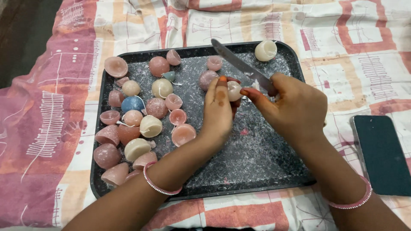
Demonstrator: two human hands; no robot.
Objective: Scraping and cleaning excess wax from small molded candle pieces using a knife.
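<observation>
Holding small candle ball (233,90) in left hand (218,112) fingers | right hand (295,107) grips knife (239,64) | blade could slip, cut fingertip.

Home setting, prob a bed: patterned bedsheet (51,128) under both hands, phone (381,154) lying right of right hand (295,107)

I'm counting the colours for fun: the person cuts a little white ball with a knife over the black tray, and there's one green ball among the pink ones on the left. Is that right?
Not quite. In the head view the odd ball among the pink ones is blue, not green. The rest holds: the left hand holds a little white ball, the right hand holds the knife, over the black tray.
</observation>
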